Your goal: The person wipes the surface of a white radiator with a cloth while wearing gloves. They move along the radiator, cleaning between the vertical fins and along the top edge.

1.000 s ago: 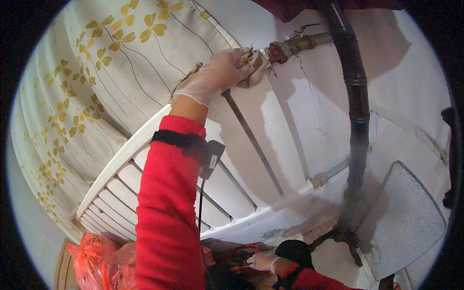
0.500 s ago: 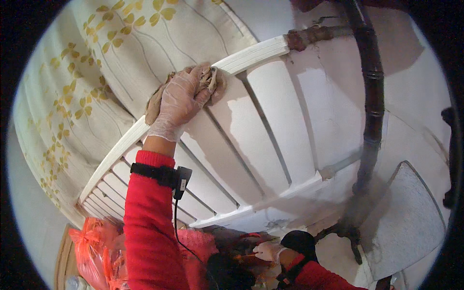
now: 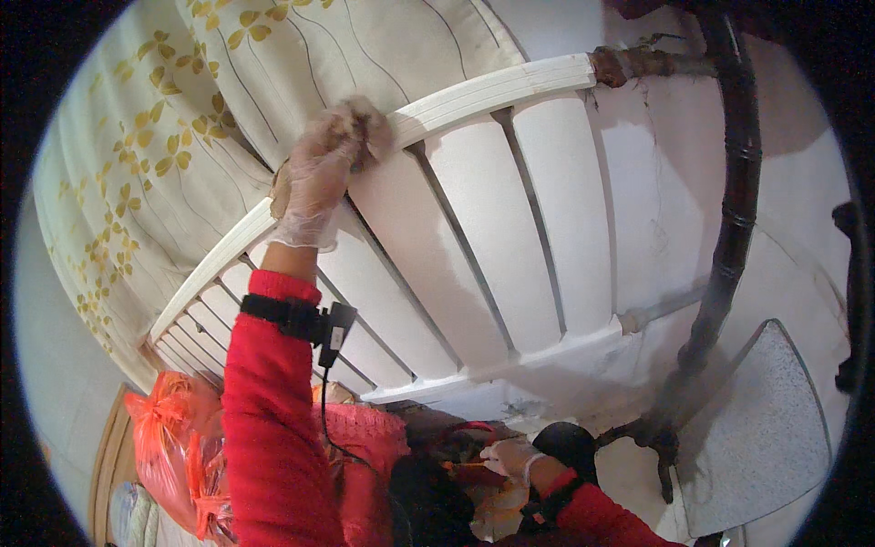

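My left hand (image 3: pixel 314 178), in a clear thin glove, is closed around a crumpled brownish-grey cloth (image 3: pixel 360 128). The cloth lies against the top rail of a white radiator (image 3: pixel 492 96) with wide flat upright sections; part of it is hidden under my palm and smeared by motion. Low in the view, my right hand (image 3: pixel 510 458), also gloved, is closed near my lap. A thin orange-coloured piece shows by its fingers, but I cannot make out what it is.
A cream curtain (image 3: pixel 301 55) with yellow leaf prints hangs behind the rail. A dark upright pipe (image 3: pixel 740 164) and a rusty side pipe (image 3: pixel 652 64) stand at the right. Red plastic bags (image 3: pixel 169 447) sit lower left. A grey speckled panel (image 3: pixel 766 438) leans lower right.
My left hand has moved leftward along the radiator's top rail with the cloth. The whole view has shifted a little. My right hand stays low near my lap.
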A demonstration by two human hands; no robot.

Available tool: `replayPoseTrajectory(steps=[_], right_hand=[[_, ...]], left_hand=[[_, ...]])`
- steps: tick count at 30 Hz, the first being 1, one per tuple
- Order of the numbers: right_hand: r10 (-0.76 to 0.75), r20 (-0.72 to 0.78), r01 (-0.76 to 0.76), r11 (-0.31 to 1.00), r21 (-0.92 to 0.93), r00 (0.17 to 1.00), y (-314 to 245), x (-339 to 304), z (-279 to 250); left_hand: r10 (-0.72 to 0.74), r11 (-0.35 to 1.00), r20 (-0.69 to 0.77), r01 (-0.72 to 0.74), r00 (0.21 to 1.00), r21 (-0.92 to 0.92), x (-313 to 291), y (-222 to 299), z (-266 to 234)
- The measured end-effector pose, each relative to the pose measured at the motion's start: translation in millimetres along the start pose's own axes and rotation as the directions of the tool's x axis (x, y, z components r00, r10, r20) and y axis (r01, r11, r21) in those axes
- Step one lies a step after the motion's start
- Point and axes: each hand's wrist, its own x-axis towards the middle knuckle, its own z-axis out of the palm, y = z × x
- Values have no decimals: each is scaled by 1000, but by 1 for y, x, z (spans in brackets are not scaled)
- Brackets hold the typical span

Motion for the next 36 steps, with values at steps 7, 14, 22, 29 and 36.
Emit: replayPoseTrajectory(steps=[7,14,22,29,36], right_hand=[[-71,37,76,984,-161,997,-3,4,-4],[-72,-93,74,997,19,993,3,0,1],[-34,-94,33,999,-7,995,-2,1,-3],[32,-315,-38,999,-13,948,-7,-20,-12],[103,-307,-116,993,-23,946,-9,-26,-15]], left_hand=[[647,465,349,-713,678,525,-42,-5,62],[463,488,533,-706,708,514,-37,-23,117],[495,492,465,-678,734,546,-28,-30,109],[369,364,437,-560,820,744,-63,-43,65],[404,513,259,-452,877,730,-84,-52,18]])
